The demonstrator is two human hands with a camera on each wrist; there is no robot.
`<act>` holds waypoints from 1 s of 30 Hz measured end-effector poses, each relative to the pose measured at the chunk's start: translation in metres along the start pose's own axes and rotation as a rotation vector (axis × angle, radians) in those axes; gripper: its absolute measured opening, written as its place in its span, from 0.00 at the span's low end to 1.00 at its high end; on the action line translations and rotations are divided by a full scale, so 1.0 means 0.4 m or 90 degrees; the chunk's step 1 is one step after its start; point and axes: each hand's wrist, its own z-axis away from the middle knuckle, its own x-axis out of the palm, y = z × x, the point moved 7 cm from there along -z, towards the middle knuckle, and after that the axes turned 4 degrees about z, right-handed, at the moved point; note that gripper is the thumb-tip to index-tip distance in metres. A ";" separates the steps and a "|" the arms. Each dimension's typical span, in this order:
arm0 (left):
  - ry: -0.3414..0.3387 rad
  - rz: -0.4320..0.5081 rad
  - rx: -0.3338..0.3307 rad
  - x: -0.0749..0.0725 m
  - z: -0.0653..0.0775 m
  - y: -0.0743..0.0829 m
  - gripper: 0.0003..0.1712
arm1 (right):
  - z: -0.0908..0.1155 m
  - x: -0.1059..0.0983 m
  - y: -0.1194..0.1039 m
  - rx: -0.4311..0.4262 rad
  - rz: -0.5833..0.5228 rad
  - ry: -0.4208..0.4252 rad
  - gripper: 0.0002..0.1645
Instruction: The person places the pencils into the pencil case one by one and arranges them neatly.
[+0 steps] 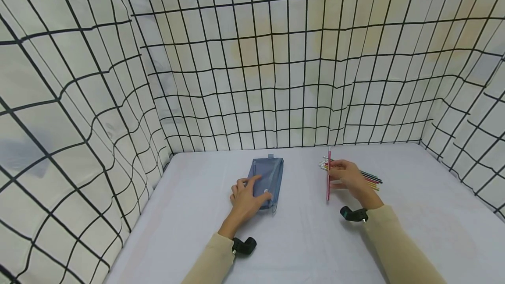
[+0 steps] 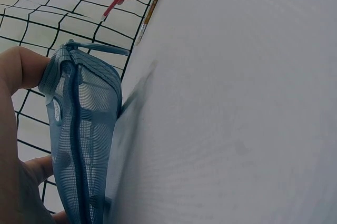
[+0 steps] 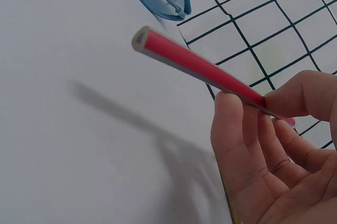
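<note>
A blue mesh pencil case (image 1: pixel 272 174) with a zipper lies on the white table, left of the middle. My left hand (image 1: pixel 246 196) rests on top of it, thumb near the close end and fingers spread over its left side. In the left wrist view the thumb presses the top of the pencil case (image 2: pixel 89 124) by its edge. My right hand (image 1: pixel 349 179) pinches a red pencil (image 1: pixel 328 176) between thumb and fingertips. That pencil (image 3: pixel 195 66) is held above the table, its flat end towards the camera in the right wrist view. Several pencils (image 1: pixel 372 181) lie under and beside the right hand.
The white table (image 1: pixel 300 240) runs back to a pale wall covered by a black grid net (image 1: pixel 276 73). More netting (image 1: pixel 79 100) rises along the left side, and another stretch on the right. Each wrist carries a small black camera mount (image 1: pixel 244 246).
</note>
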 end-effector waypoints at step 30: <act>0.002 0.010 0.000 -0.001 0.003 0.002 0.44 | 0.006 0.143 -0.011 0.005 -0.048 -0.060 0.25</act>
